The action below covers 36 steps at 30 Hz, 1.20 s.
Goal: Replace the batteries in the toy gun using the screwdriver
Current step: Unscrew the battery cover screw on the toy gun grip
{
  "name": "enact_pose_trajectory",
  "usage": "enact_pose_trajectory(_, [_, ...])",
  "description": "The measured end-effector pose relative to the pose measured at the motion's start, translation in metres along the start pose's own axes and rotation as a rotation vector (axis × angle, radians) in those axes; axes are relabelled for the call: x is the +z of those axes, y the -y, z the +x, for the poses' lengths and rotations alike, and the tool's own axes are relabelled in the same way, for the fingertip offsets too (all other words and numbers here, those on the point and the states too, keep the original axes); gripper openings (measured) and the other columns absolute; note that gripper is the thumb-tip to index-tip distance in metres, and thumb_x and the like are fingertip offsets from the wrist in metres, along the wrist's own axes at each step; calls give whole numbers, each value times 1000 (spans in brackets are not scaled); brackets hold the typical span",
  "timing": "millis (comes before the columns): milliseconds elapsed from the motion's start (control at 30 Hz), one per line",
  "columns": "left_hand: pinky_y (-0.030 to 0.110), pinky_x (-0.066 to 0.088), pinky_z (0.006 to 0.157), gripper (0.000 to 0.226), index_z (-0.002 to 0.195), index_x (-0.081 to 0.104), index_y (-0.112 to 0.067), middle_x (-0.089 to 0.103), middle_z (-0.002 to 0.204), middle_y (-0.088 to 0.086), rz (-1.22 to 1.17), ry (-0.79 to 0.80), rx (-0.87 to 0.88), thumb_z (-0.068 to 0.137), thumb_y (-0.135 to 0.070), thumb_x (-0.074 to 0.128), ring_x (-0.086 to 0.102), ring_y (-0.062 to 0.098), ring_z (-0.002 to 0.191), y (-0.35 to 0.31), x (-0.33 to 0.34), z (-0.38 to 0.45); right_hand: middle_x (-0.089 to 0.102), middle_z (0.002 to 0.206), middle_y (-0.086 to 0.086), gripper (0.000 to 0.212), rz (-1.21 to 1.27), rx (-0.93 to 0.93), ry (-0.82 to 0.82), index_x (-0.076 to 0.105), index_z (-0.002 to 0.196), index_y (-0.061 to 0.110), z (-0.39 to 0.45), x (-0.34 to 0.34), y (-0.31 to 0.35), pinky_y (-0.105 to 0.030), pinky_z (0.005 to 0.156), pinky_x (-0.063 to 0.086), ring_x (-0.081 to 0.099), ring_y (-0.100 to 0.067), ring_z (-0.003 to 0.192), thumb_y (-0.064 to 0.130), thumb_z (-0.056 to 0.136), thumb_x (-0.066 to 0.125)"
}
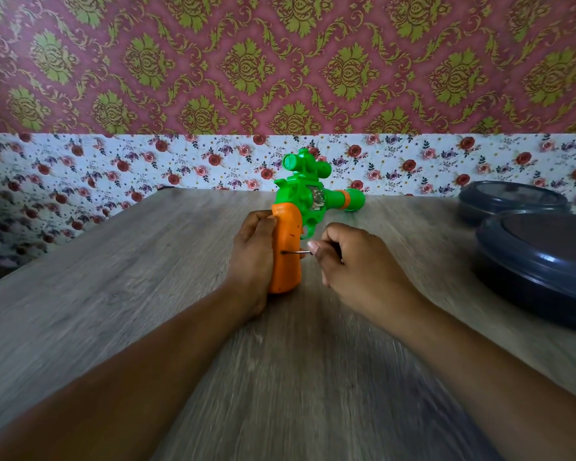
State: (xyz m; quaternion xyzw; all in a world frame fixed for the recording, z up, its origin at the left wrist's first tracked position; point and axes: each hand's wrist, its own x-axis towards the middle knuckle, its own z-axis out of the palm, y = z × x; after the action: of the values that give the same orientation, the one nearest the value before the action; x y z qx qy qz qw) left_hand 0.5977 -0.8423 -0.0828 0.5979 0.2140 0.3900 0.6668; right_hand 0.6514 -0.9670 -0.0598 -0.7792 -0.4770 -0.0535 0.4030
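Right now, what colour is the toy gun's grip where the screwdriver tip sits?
Orange, on the green plastic toy gun's grip; the head view shows it.

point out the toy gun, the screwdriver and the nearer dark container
toy gun (285, 261), head view, on its orange grip
screwdriver (299, 251), head view, on the bare metal shaft between grip and right hand
nearer dark container (526, 271), head view, on its side wall

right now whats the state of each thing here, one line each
toy gun: upright on the table, orange handle down, barrel pointing right
battery cover on the handle: closed
screwdriver: tip in the screw hole on the handle, shaft level
left hand: grip closed round the handle
right hand: grip closed on the screwdriver
two dark round containers: lids on, at the table's right side
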Motion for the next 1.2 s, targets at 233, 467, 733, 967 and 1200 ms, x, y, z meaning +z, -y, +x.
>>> enact_pose_trajectory(233, [26, 48, 56, 18, 92, 54, -24, 62, 81, 3, -3, -4, -4, 98, -28, 38, 63, 8, 53, -1, 0, -1, 60, 67, 8, 21, 250, 40, -18, 52, 72, 20, 2, -2, 0, -23, 66, 47, 61, -8, 66, 8, 83, 65])
enact_pose_trajectory(467, [25, 52, 53, 20, 106, 53, -16, 63, 84, 7, -37, 8, -19, 99, -25, 37, 63, 5, 48, -5, 1, -2, 66, 75, -8, 39, -3, 8, 4, 52, 85, 13, -2, 3, 2, -41, 68, 49, 60, -26, 70, 48, 92, 38])
enact_pose_trajectory(733, [18, 46, 41, 19, 104, 53, -12, 59, 76, 6, -72, -5, -9, 99, -22, 37, 61, 5, 45, -3, 2, -1, 58, 67, 8, 14, 96, -58, -18, 51, 78, 19, 0, 1, 1, -31, 68, 48, 60, -16, 69, 21, 88, 60])
enact_pose_trajectory(967, [21, 51, 47, 19, 102, 53, -14, 61, 79, 5, -27, 2, 3, 99, -24, 37, 61, 4, 46, -5, 1, -2, 64, 67, -1, 24, 203, 18, -1, 51, 77, 16, -2, 6, 2, -33, 71, 46, 58, -13, 67, 34, 92, 48])
enact_pose_trajectory(1200, [20, 49, 44, 19, 88, 55, -21, 61, 79, 6, -44, -31, -1, 98, -22, 40, 61, 10, 56, -4, 2, -1, 50, 61, 0, 27, -51, -47, -7, 50, 73, 13, -2, 2, 2, -35, 58, 39, 48, -18, 57, 31, 93, 51])
